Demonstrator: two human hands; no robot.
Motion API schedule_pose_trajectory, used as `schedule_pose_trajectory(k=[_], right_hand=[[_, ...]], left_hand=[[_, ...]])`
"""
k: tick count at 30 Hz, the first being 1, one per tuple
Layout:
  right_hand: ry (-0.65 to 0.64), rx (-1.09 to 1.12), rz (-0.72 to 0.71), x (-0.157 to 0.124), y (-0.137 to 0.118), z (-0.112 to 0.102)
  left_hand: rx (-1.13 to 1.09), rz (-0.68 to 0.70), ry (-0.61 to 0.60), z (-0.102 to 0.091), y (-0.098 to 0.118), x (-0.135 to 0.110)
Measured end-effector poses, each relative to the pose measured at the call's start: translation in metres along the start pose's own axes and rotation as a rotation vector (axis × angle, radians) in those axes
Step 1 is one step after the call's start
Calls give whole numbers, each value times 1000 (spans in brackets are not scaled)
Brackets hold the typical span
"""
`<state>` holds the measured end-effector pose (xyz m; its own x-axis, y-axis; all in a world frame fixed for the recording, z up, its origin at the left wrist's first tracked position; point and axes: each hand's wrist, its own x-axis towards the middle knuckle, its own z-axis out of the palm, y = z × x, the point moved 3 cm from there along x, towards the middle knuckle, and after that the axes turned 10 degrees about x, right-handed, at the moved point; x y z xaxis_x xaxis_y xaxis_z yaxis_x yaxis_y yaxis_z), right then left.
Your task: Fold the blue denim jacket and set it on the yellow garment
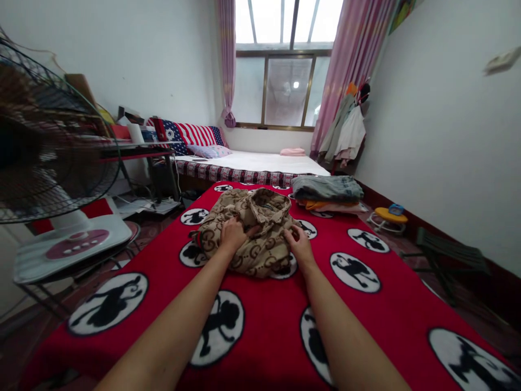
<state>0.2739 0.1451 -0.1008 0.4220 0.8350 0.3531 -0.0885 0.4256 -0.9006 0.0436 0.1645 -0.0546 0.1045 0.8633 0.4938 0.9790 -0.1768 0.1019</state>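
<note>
A tan shirt (260,252) with a brown letter pattern lies in a loosely folded bundle on the red blanket (272,336). Its collar points away from me, toward the window. My left hand (233,234) rests on top of the shirt, left of the collar, thumb stretched out to the right and fingers partly sunk in the cloth. At the shirt's right edge, my right hand (300,245) has its fingers bent and pinched on the fabric. A striped trim in dark red and green shows at the shirt's left side.
A stack of folded clothes (328,190) with jeans on top sits at the blanket's far right. A fan (52,141) stands close on the left, near a cluttered desk (138,149). Beyond are another bed (260,162), a yellow stool (388,215) and a dark folding stool (450,255).
</note>
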Motion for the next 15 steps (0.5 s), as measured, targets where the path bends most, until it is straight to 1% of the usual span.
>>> schedule_pose_trajectory(k=[2,5,8,11,13,14,15], right_hand=[[6,-27,-14,-1,-1,-1],[96,13,-20,-1,-3,-5],[166,70,25,0,-3,-6],[191,160,108,4,-2,-9],[190,252,180,9,-2,-14],[176,303,209,12,-1,-17],[152,351,227,15,-2,-20]], left_hand=[[-8,-9,34,-1,-2,-1],[-4,-17,54,0,-2,-3],[-59,-45,57,-2,-1,-4],[-247,-115,-16,-8,-5,-6],[-358,-130,-84,-18,-8,-10],[-414,-99,-124,-24,-8,-14],[-466,-33,-165,-32,-7,-20]])
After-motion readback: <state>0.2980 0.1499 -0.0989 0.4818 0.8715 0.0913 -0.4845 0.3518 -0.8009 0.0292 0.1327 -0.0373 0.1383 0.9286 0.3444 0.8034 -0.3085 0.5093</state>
